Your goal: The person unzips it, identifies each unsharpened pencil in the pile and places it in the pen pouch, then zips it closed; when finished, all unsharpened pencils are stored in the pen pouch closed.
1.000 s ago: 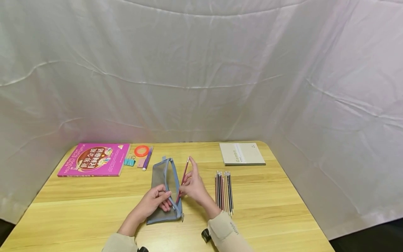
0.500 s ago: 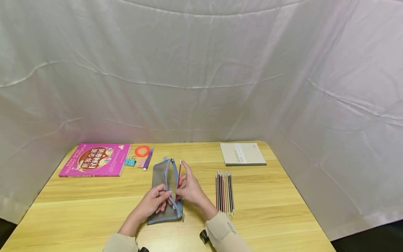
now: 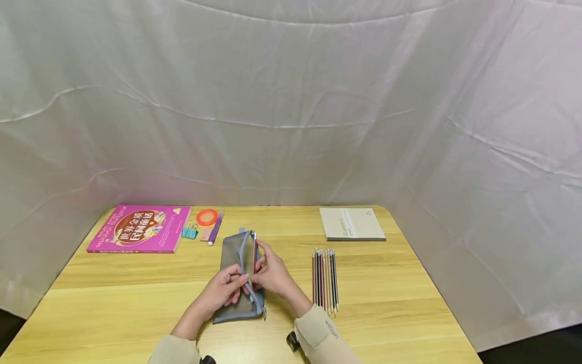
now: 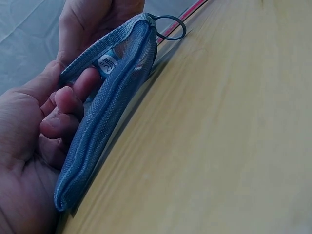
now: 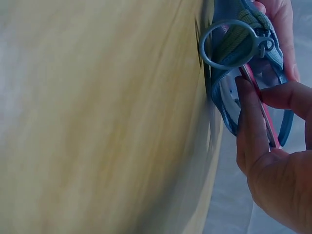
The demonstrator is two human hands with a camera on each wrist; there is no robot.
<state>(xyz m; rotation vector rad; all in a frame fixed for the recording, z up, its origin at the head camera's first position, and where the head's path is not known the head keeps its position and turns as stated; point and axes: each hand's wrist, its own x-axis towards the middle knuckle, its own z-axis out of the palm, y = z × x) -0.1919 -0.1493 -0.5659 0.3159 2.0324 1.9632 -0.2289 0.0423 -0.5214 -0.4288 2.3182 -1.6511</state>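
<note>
A grey-blue mesh pencil case (image 3: 231,251) lies on the table with its zipped mouth spread apart. My left hand (image 3: 224,289) pinches the near-left edge of that mouth between thumb and finger, other fingers curled against the mesh. In my right hand (image 3: 274,274), thumb and fingers pinch a red pencil (image 5: 264,111) at the mouth. The pencil lies lengthwise along the opening, one end inside the case and its white-tipped end near the far corner. A ring zipper pull (image 5: 226,67) hangs at the near corner. To the right lies a row of several pencils (image 3: 325,280).
A pink book (image 3: 159,240) lies at the back left. Beside it are teal binder clips (image 3: 189,233), an orange tape roll (image 3: 200,217) and a purple marker (image 3: 215,230) over a pink pad. A pale notebook (image 3: 364,225) lies at the back right. Fabric walls (image 3: 291,162) enclose the table.
My right hand has moved left with the red pencil. The pencil has swung from slanting outside the case to lying along its opening. My left hand keeps its hold on the edge.
</note>
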